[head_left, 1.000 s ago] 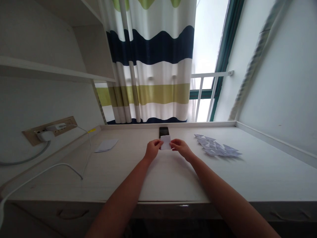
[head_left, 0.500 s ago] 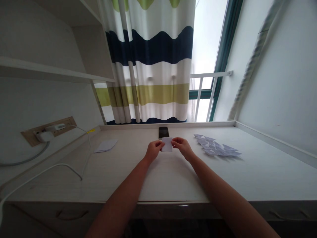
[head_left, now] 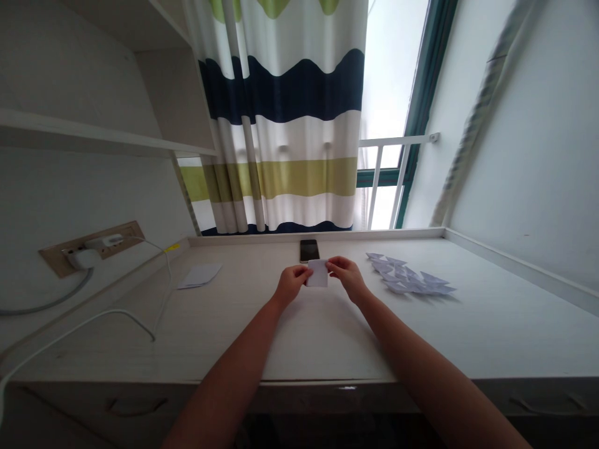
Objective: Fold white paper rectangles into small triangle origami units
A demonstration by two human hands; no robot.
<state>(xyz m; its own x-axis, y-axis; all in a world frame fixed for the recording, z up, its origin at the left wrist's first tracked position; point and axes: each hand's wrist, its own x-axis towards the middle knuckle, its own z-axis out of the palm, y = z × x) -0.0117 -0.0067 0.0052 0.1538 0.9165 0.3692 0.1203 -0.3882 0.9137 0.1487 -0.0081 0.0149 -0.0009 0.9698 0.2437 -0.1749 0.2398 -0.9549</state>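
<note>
Over the middle of a white desk (head_left: pixel 304 337) I hold a small white square of paper (head_left: pixel 317 274) upright between both hands. My left hand (head_left: pixel 291 283) pinches its left edge and my right hand (head_left: pixel 345 277) pinches its right edge near the top. Both hands are closed on the paper, a little above the desk. A dark phone (head_left: pixel 309 250) lies flat just behind the paper, near the desk's far edge.
Several folded white paper pieces (head_left: pixel 410 278) lie in a row to the right. A small stack of white sheets (head_left: pixel 200 275) rests to the left. A wall socket with plugs (head_left: pixel 88 248) and white cables (head_left: pixel 116 315) run along the left. A striped curtain (head_left: pixel 285 125) hangs behind.
The paper has been turned more upright and squared up between my fingers, and both hands have shifted slightly to the right. Nothing else on the desk has moved.
</note>
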